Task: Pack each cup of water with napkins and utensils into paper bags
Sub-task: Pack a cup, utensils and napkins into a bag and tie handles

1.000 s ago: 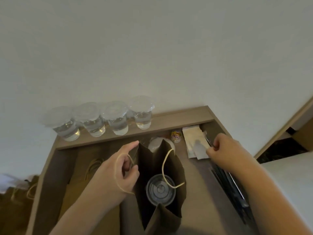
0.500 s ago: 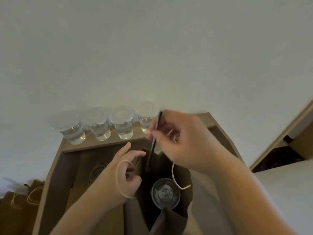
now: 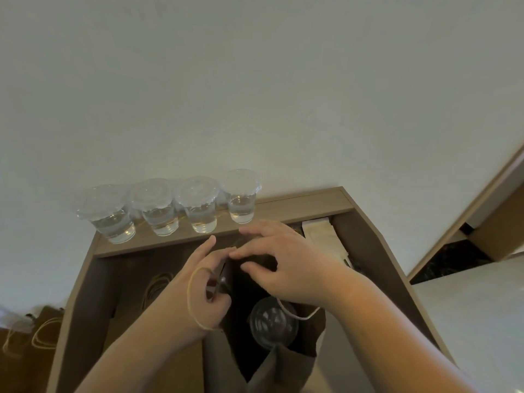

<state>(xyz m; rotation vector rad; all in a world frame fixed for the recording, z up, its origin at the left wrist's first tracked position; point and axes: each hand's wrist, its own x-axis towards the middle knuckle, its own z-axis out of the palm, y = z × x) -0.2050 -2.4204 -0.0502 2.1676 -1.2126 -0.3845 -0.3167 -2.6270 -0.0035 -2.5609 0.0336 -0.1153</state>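
Observation:
A brown paper bag stands open on the desk with a lidded clear cup inside it. My left hand pinches the bag's left rim, and one twine handle loops over the back of that hand. My right hand hovers over the bag's mouth with loosely spread fingers; I see nothing in them, and its forefinger meets my left forefinger. The black utensil is out of sight. Several lidded cups of water line the back ledge. Beige napkins lie at the back right.
Flat paper bags with twine handles lie on the desk left of the open bag. More bags stand on the floor at far left. Dark utensils peek out behind my right wrist. A white counter is at the right.
My right hand, which held a black utensil above the bag, has dropped to the bag's mouth and no longer shows the utensil. My left hand still holds the rim.

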